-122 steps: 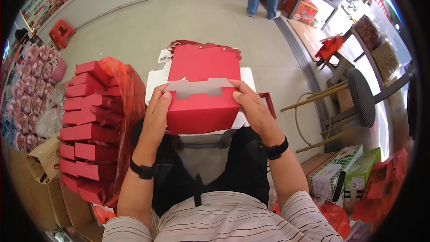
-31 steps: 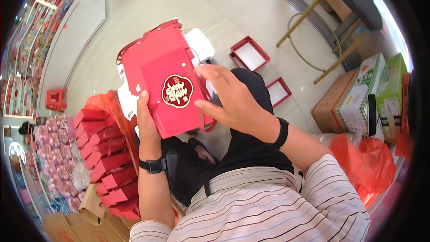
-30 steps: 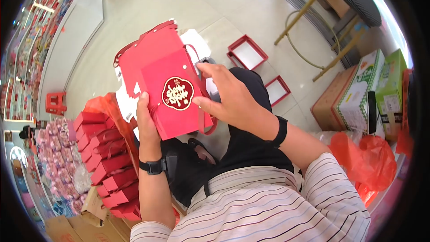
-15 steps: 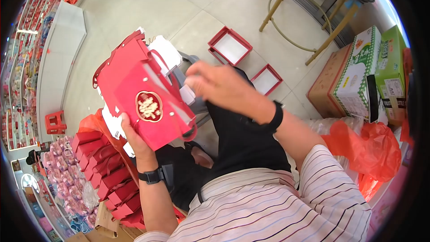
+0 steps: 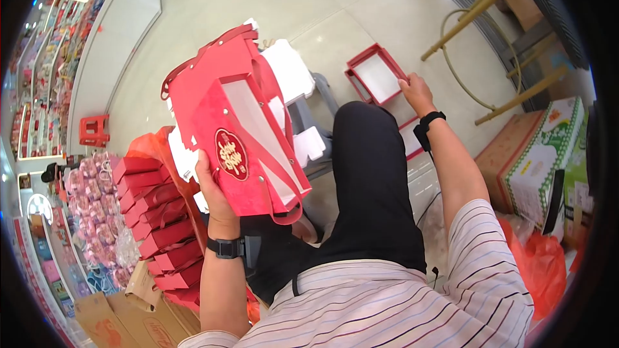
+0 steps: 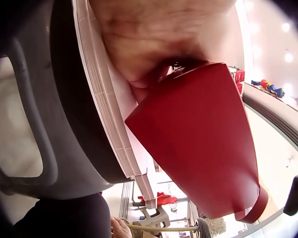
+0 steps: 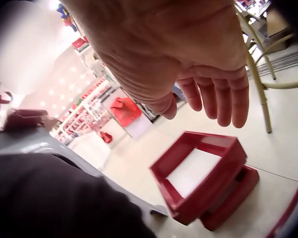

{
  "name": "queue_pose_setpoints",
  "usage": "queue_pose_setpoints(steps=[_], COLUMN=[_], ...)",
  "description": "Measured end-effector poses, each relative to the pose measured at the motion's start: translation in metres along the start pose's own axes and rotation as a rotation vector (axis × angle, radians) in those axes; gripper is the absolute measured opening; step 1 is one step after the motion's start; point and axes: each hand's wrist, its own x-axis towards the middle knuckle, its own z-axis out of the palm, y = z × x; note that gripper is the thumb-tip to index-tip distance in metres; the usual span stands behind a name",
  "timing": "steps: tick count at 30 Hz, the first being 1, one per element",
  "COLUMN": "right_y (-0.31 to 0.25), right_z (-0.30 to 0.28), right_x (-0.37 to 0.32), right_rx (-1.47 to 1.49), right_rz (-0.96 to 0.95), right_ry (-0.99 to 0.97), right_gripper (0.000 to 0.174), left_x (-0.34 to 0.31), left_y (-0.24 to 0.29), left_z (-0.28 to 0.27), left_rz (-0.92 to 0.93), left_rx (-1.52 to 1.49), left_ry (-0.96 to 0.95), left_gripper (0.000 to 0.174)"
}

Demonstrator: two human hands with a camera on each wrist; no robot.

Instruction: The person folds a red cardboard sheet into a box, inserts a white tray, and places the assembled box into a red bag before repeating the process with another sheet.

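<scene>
The left hand (image 5: pixel 216 196) grips the lower left side of a red box-bag (image 5: pixel 242 187) with a round gold-lettered emblem; its long side stands open, showing a white inside, and a ribbon handle hangs at its edge. In the left wrist view the hand (image 6: pixel 159 39) is against the red bag (image 6: pixel 198 144). The right hand (image 5: pixel 418 95) is stretched out beside a red tray with a white base (image 5: pixel 377 77) on the floor. In the right wrist view, the fingers of the right hand (image 7: pixel 188 64) hang apart above the red tray (image 7: pixel 193 173), holding nothing.
Flat red bags (image 5: pixel 213 64) lie over white pieces (image 5: pixel 287 71) on a grey stool. Several folded red boxes (image 5: pixel 161 206) fill an orange bag at left. Another red tray (image 5: pixel 412 138) lies near the knee. Cartons (image 5: pixel 516 161) and a gold-legged chair (image 5: pixel 471 19) stand at right.
The right hand has left the red bag and moved out to the right, to the floor tray. The left hand still holds the bag, whose side has opened wider.
</scene>
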Motion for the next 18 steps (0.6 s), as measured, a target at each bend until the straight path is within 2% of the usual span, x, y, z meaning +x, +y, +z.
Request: queue_pose_setpoints(steps=[2, 7, 10, 14, 18], right_y=[-0.002, 0.005, 0.000, -0.018, -0.080], right_z=[0.007, 0.028, 0.024, -0.009, -0.096], right_x=[0.003, 0.011, 0.009, -0.001, -0.045], right_rx=[-0.075, -0.111, -0.045, 0.703, 1.139], right_rz=[0.047, 0.039, 0.046, 0.270, 0.113], right_ry=[-0.030, 0.026, 0.034, -0.093, -0.085], right_gripper=[0.037, 0.022, 0.025, 0.026, 0.030], left_x=[0.000, 0.000, 0.001, 0.001, 0.001], left_y=[0.000, 0.001, -0.002, -0.002, -0.001], left_z=[0.000, 0.004, 0.002, 0.000, 0.004], left_rz=[0.001, -0.015, -0.015, -0.024, -0.042], left_rx=[0.005, 0.014, 0.000, -0.016, -0.072], left_ry=[0.013, 0.074, 0.117, 0.134, 0.088], left_gripper=[0.050, 0.050, 0.050, 0.051, 0.052])
